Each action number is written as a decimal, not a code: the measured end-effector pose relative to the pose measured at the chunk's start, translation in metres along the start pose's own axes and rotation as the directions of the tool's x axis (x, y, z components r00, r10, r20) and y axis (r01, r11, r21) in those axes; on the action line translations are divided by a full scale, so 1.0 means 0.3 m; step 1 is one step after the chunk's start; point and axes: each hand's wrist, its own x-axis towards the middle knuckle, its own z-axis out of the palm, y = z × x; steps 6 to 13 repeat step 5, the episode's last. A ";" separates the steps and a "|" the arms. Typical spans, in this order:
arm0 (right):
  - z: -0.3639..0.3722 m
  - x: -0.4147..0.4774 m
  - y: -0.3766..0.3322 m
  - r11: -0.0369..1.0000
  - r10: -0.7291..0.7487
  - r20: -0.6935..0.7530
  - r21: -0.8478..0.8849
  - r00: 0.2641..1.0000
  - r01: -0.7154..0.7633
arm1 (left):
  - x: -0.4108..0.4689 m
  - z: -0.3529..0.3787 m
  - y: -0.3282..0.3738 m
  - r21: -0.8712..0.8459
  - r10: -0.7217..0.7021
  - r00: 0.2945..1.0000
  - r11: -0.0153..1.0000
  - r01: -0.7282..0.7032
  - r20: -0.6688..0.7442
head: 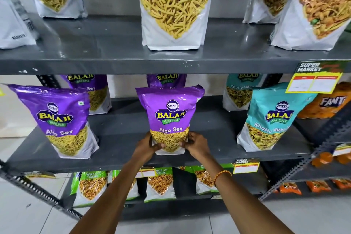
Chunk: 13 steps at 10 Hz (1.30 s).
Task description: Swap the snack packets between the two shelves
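head view: steel rack seen from above, both arms reaching in
upper shelf [114, 62]: grey, carrying a tall white sev pouch [173, 7] in the middle, upright, with more white pouches either side
middle shelf [117, 137]: grey, purple and teal packets standing in rows
purple aloo sev packet [170, 118]: centre front of middle shelf, upright, base apparently on the shelf near its front edge
left hand [147, 145]: fingers wrapped on the packet's lower left corner, holding it
right hand [197, 143]: fingers curled on its lower right corner, holding it
progress: likely early or mid swap; purple still below, white pouch still above, both moves seemingly left
neighbours: second purple packet [57, 119] well left, teal khatta mitha packet [269, 118] well right, another purple one just behind
obstacles: upper shelf lip overhanging close above the packet top; price tag [315, 80] off to the right, clear of the path
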 end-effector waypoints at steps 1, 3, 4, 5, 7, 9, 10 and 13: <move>0.002 0.004 0.004 1.000 0.014 0.002 -0.012 1.000 -0.013 | 0.004 -0.007 0.001 -0.007 -0.007 1.000 1.000 0.008 0.027; 0.003 0.002 0.004 1.000 0.010 0.024 0.000 1.000 -0.010 | 0.005 -0.002 -0.002 0.015 -0.005 1.000 1.000 0.005 0.015; -0.002 -0.005 -0.012 1.000 0.010 0.057 -0.020 0.998 -0.009 | -0.003 0.001 0.005 0.016 0.002 1.000 1.000 -0.002 0.019; -0.003 -0.026 -0.011 0.997 -0.004 0.029 -0.079 1.000 0.006 | -0.001 -0.001 -0.006 -0.057 0.013 1.000 0.998 -0.012 0.017; -0.003 -0.026 -0.011 0.997 -0.004 0.029 -0.079 1.000 0.006 | -0.001 -0.001 -0.006 -0.057 0.013 1.000 0.998 -0.012 0.017; -0.003 -0.026 -0.011 0.997 -0.004 0.029 -0.079 1.000 0.006 | -0.001 -0.001 -0.006 -0.057 0.013 1.000 0.998 -0.012 0.017; -0.003 -0.026 -0.011 0.997 -0.004 0.029 -0.079 1.000 0.006 | -0.001 -0.001 -0.006 -0.057 0.013 1.000 0.998 -0.012 0.017; -0.003 -0.026 -0.011 0.997 -0.004 0.029 -0.079 1.000 0.006 | -0.001 -0.001 -0.006 -0.057 0.013 1.000 0.998 -0.012 0.017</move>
